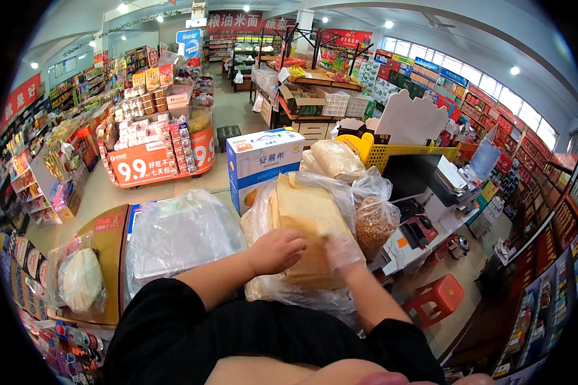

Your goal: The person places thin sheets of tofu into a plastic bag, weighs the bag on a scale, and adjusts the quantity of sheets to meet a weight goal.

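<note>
A stack of thin yellowish sheets (308,207), perhaps tofu skin, lies before me in an open clear plastic bag (257,219). My right hand (342,250), in a thin clear plastic glove, is at the right side of the stack, its fingers blurred against the sheets. My left hand (279,248) is bare and hovers over or rests on the stack's left side with fingers curled; whether it grips a sheet cannot be made out. Beside the stack on the right stands a tied clear bag of brown granular food (375,221).
Left of the stack, a plastic-covered flat tray or scale (185,236) sits on the counter. A pale wrapped bundle (81,279) lies farther left. Behind stand a blue-and-white carton (265,163) and wrapped pale packs (337,159). At right are a monitor (407,168) and a red stool (436,298).
</note>
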`<control>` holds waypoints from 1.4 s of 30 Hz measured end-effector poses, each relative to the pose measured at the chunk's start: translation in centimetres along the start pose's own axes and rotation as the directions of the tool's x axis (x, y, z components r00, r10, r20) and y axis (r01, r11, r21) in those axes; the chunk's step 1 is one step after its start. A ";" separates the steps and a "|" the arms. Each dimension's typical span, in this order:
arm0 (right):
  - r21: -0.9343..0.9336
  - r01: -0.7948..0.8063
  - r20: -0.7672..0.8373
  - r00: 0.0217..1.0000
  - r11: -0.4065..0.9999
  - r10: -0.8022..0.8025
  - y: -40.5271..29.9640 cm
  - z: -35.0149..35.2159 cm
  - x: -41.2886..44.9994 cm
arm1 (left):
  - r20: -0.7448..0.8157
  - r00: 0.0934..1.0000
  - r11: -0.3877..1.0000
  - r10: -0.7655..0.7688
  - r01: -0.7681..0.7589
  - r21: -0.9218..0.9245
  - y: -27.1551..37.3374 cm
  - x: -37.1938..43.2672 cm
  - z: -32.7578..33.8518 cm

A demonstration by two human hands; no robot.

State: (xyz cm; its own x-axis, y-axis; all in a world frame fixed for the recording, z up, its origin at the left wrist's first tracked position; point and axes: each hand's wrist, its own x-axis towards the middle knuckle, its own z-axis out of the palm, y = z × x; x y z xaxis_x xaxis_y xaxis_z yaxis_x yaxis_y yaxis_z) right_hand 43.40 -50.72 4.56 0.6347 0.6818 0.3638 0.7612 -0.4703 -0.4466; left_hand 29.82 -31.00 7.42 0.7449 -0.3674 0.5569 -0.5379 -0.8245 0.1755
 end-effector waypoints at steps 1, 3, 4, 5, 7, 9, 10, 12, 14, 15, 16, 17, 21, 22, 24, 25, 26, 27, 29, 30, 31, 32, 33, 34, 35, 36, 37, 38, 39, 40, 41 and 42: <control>0.013 -0.083 -0.114 0.990 0.996 0.084 0.9 -1.1 1.3 | 0.095 0.995 0.999 0.002 0.003 -0.054 -0.2 -0.6 -0.2; 0.097 -0.107 -0.382 0.914 0.990 0.136 -1.5 -5.4 2.8 | 0.169 0.985 0.997 0.043 -0.031 -0.076 -1.7 -2.6 0.0; 0.100 -0.108 -0.377 0.916 0.989 0.138 -2.1 -6.6 3.0 | 0.238 0.965 0.988 0.114 -0.085 -0.127 -2.2 -3.0 0.5; 0.063 0.057 -0.415 0.909 0.996 -0.026 -2.5 -7.7 3.0 | 0.240 0.964 0.988 0.111 -0.082 -0.129 -2.2 -3.0 0.5; -0.055 0.275 -0.336 0.900 0.960 -0.277 -2.4 -7.4 2.3 | 0.322 0.942 0.991 0.099 -0.066 -0.113 -2.3 -2.7 0.6; 0.234 0.248 -0.014 0.968 0.940 -0.252 1.2 -1.6 1.7 | 0.321 0.940 0.992 0.113 -0.091 -0.083 -2.0 -2.1 1.0; 0.069 0.380 0.063 0.921 0.923 -0.384 0.7 -0.3 0.5 | 0.317 0.942 0.994 0.107 -0.099 -0.040 -2.0 -2.2 1.1; -0.362 0.449 0.331 0.881 0.817 -0.337 -1.9 2.0 -2.0 | 0.336 0.938 0.997 0.082 -0.080 -0.022 -1.7 -1.7 0.6; -0.282 0.397 0.246 0.910 0.873 -0.334 -2.1 2.9 -3.7 | 0.349 0.935 0.998 0.056 -0.062 0.005 -1.4 -1.4 0.7; -0.199 0.323 0.156 0.942 0.925 -0.296 -1.9 3.2 -4.5 | 0.301 0.954 0.998 0.018 -0.033 0.045 -1.4 -1.1 1.4; -0.210 0.357 0.061 0.934 0.910 -0.352 -1.4 3.6 -4.7 | 0.250 0.968 0.996 -0.019 -0.003 0.084 -1.3 -0.9 1.8; -0.207 0.360 0.066 0.933 0.910 -0.354 -0.5 3.9 -4.5 | 0.251 0.968 0.997 -0.025 0.004 0.083 -1.1 -0.6 1.9; -0.118 0.162 -0.161 0.971 0.980 -0.180 1.8 2.7 -2.7 | -0.015 0.999 0.994 0.045 -0.043 0.096 -0.5 0.6 1.3; -0.043 -0.014 -0.069 0.998 0.999 0.011 0.7 1.1 -0.9 | 0.003 1.000 0.994 0.017 -0.018 0.106 -0.5 -0.1 1.4; -0.730 0.397 0.278 0.916 0.557 -0.289 4.1 -0.2 2.5 | 0.037 0.999 0.995 0.017 -0.020 0.094 -0.3 -0.9 1.8; -0.740 0.360 0.210 0.926 0.568 -0.315 4.0 -1.9 4.7 | 0.064 0.998 0.996 0.016 -0.021 0.088 -0.3 -1.7 2.2; -0.691 0.257 0.038 0.946 0.675 -0.322 2.8 -4.6 7.0 | 0.104 0.994 0.998 -0.019 0.013 0.055 -0.1 -2.2 2.6; -0.599 0.169 -0.135 0.942 0.783 -0.306 1.7 -7.4 8.9 | 0.097 0.995 1.000 -0.020 0.019 0.012 -0.1 -2.4 3.0; -0.406 0.069 -0.352 0.909 0.911 -0.226 -0.4 -12.2 10.4 | 0.115 0.993 1.000 0.017 -0.017 -0.005 -0.2 -2.0 3.1; -0.296 0.027 -0.367 0.920 0.955 -0.139 -1.5 -13.4 10.5 | 0.123 0.992 1.000 0.003 -0.001 -0.018 0.0 -2.0 3.1; -0.031 -0.110 -0.308 0.947 0.993 0.096 -3.4 -14.2 10.6 | 0.131 0.991 1.000 -0.022 0.024 -0.012 -0.1 -2.2 3.0; -0.028 -0.110 -0.289 0.952 0.994 0.098 -3.6 -13.2 9.9 | 0.141 0.989 0.999 -0.046 0.048 -0.007 0.1 -2.5 3.1; -0.129 0.033 -0.235 0.970 0.991 -0.063 -4.3 -12.2 8.8 | 0.127 0.989 0.997 -0.073 0.074 -0.002 0.4 -3.0 2.8; -0.219 0.175 -0.173 0.961 0.960 -0.214 -4.6 -11.0 7.5 | 0.113 0.989 0.996 -0.092 0.092 0.008 0.5 -3.3 2.7; -0.115 0.345 -0.185 0.914 0.932 -0.361 -4.9 -9.4 5.8 | 0.100 0.990 0.995 -0.097 0.096 0.013 0.5 -3.4 2.8; -0.017 0.496 -0.217 0.846 0.868 -0.488 -4.5 -7.5 3.7 | 0.096 0.991 0.996 -0.093 0.093 0.007 0.4 -3.2 2.9; -0.077 0.557 -0.134 0.816 0.827 -0.562 -3.0 -5.1 2.1 | 0.085 0.993 0.997 -0.080 0.079 0.016 0.3 -3.1 3.0; -0.153 0.516 0.073 0.856 0.843 -0.511 -1.5 -2.5 0.2 | 0.074 0.996 0.998 -0.056 0.055 0.020 0.2 -2.8 3.2; -0.142 0.539 0.156 0.841 0.831 -0.518 -2.3 -1.6 -1.2 | 0.067 0.995 0.997 -0.073 0.072 0.026 0.0 -3.0 3.2; -0.259 0.494 0.204 0.868 0.830 -0.453 -2.2 0.6 -2.8 | 0.106 0.992 0.997 -0.068 0.064 0.041 -0.1 -2.8 3.1; -0.254 0.500 0.207 0.864 0.828 -0.458 -2.2 1.6 -3.5 | 0.147 0.987 0.996 -0.070 0.062 0.061 -0.1 -2.8 3.0; -0.217 0.439 0.144 0.898 0.872 -0.416 -2.4 2.2 -4.1 | 0.153 0.986 0.996 -0.070 0.061 0.060 -0.1 -2.7 2.9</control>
State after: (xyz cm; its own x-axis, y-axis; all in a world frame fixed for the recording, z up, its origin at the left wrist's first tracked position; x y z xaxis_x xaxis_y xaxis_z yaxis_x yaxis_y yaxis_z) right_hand 38.67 -51.14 2.36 0.2335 0.8887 0.3946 0.9713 -0.2323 -0.0516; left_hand 29.00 -31.18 3.49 0.8320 -0.3707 0.4127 -0.4669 -0.8696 0.1603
